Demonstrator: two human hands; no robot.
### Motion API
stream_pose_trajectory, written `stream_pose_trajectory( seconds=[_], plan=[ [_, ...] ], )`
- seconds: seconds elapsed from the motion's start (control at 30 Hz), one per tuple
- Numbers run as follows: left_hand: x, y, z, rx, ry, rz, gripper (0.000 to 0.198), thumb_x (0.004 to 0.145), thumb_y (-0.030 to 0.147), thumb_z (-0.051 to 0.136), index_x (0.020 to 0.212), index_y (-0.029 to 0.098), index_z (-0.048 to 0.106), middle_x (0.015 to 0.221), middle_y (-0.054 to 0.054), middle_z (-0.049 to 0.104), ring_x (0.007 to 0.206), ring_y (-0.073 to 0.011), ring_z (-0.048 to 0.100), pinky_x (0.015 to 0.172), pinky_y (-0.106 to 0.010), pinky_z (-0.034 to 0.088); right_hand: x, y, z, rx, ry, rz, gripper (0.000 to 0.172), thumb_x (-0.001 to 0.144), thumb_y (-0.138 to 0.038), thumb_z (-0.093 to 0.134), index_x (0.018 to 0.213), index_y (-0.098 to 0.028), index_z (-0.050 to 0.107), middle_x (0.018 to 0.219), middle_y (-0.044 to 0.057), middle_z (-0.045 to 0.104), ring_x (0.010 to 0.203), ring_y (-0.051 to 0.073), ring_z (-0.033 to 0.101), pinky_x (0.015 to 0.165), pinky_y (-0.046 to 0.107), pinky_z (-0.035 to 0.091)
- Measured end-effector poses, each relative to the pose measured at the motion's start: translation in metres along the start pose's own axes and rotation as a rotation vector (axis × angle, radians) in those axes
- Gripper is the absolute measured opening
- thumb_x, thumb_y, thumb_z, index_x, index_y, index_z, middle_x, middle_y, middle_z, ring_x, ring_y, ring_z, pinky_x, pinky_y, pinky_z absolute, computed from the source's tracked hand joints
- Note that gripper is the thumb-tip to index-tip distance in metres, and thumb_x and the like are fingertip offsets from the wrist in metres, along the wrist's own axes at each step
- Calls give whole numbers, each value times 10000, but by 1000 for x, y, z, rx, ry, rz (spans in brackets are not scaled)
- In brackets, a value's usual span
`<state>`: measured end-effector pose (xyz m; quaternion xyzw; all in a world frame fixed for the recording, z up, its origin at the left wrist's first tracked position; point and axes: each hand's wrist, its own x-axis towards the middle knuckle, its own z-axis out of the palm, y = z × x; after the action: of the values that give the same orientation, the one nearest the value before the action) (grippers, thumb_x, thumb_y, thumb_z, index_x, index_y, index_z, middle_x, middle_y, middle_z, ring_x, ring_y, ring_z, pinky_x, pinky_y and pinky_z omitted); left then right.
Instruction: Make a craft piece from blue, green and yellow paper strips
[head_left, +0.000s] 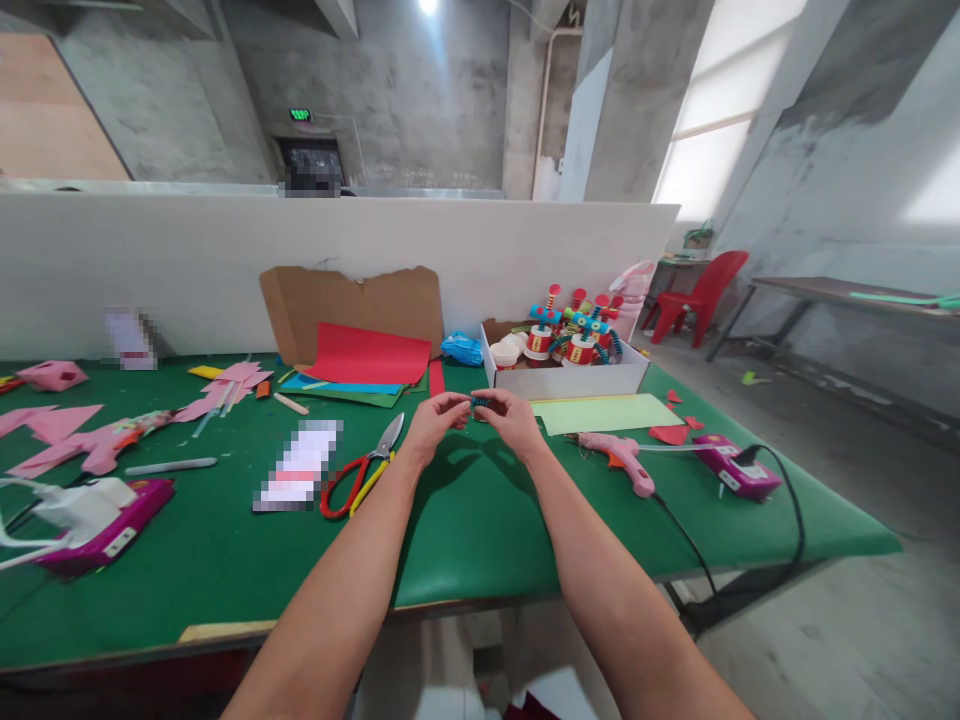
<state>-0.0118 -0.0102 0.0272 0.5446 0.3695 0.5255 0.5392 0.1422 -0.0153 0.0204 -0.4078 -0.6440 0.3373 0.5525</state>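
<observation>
Between my two hands is a small blue-and-black pleated strip (481, 401), which looks like a folded paper spring. My left hand (439, 418) pinches its left end with thumb and forefinger. On the other end the fingers of my right hand (511, 418) are closed the same way. Both hands are held over the green table (480, 545). Scissors (389, 438) with one red and one yellow handle lie beside my left wrist. To the right of my right hand rests a pink hot glue gun (616, 452).
A white box (570, 380) at the back holds several paper-cup figures (581, 350). Red paper (371, 352) lies on coloured sheets by cardboard (352, 300). Light green paper (607, 412), purple power strips (739, 468), another glue gun (112, 442) and pink scraps (71, 425) surround the work area.
</observation>
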Motion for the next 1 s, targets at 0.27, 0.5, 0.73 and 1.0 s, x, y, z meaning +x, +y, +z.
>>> stream_pose_trajectory(
  seconds=[0.27, 0.5, 0.73, 1.0],
  plan=[
    [3, -7, 0, 32, 56, 71, 307, 557, 397, 763, 698, 141, 669, 573, -1, 602, 555, -113, 521, 585, -262, 434, 1, -1, 2, -39, 110, 4, 236, 711, -256, 630, 936, -212, 687, 799, 24, 706, 707, 168, 665, 685, 320, 563],
    [1, -7, 3, 6, 16, 54, 268, 552, 365, 763, 666, 140, 672, 542, 4, 593, 537, -104, 501, 562, -247, 412, -2, -5, 6, -171, 141, -41, 214, 717, -240, 623, 915, -206, 695, 907, 44, 707, 716, 158, 653, 724, 314, 553],
    [1, -6, 3, 1, -7, 37, 296, 548, 391, 767, 675, 142, 667, 544, 7, 589, 532, -103, 499, 558, -248, 409, -2, -3, 7, -181, 126, -58, 216, 737, -228, 619, 935, -211, 704, 942, 48, 710, 812, 167, 662, 790, 315, 539],
    [1, -4, 3, -55, 57, -9, 370, 492, 435, 797, 672, 138, 669, 563, 4, 597, 539, -102, 507, 565, -249, 421, -2, -3, 7, -203, 96, -89, 240, 749, -227, 611, 970, -208, 702, 990, 58, 708, 912, 184, 652, 862, 339, 516]
  ],
)
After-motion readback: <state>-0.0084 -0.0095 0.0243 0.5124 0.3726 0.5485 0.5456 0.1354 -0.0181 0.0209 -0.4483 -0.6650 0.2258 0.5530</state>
